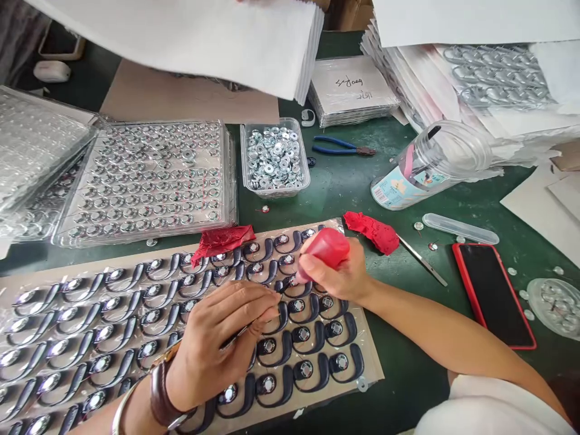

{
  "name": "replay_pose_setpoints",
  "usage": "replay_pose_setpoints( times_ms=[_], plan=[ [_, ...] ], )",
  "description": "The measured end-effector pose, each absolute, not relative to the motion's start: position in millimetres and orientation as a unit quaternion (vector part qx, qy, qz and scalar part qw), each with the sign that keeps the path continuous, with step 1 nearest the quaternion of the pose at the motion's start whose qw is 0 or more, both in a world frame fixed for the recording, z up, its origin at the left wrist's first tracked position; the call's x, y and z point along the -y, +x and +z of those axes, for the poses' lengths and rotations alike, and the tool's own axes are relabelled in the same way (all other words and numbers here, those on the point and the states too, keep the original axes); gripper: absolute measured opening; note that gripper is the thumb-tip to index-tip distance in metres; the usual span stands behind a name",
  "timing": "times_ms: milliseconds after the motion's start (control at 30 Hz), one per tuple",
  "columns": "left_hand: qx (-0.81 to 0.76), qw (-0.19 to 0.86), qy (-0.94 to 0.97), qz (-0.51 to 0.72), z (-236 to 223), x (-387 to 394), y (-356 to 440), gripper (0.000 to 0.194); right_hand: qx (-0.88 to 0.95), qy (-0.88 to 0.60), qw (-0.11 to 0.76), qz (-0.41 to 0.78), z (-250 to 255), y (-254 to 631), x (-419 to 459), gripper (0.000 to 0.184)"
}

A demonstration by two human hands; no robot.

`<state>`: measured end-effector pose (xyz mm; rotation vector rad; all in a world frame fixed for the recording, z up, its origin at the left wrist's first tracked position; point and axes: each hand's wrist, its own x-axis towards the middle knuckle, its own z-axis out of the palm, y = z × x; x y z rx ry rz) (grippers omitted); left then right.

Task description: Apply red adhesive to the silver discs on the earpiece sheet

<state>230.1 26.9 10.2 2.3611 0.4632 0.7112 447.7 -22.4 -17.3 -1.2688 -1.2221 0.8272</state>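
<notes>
My right hand (335, 266) is wrapped round a red squeeze bottle (330, 246), tipped with its nozzle down at one of the dark curved pieces on the sheet. Close beside it, my left hand (226, 338) pinches a slim tool (233, 339) that looks like tweezers; the fingers hide much of it. Its dark tip is by the same piece as the nozzle. Rows of dark ear-hook-shaped pieces with round metal centres (306, 368) lie on a plastic-covered cardboard sheet (369, 356) beneath both hands.
Behind the sheet are a tray of metal parts (149, 181), a tub of washer-like discs (275, 158) and blue-handled pliers (338, 145). To the right lie a clear jar (426, 169), a red cloth (371, 231), a thin metal tool (421, 260) and a red-cased phone (493, 293).
</notes>
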Motion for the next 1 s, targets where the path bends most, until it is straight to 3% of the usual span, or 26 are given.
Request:
replay_pose_setpoints(
  times_ms=[167,333,633,1000],
  plan=[
    [-0.081,0.230,0.934,0.260,12,-9,221,0.021,0.491,-0.552,0.545,0.397,-8,452,36,0.025],
    [-0.045,0.152,0.956,0.247,7,14,215,0.024,0.496,-0.548,0.567,0.363,-22,443,53,0.023],
    [-0.043,0.134,0.960,0.242,5,23,217,0.022,0.542,-0.540,0.543,0.346,-29,437,53,0.015],
    [-0.057,0.160,0.955,0.243,-3,25,212,0.027,0.585,-0.566,0.528,0.241,-25,437,50,0.015]
  ],
)
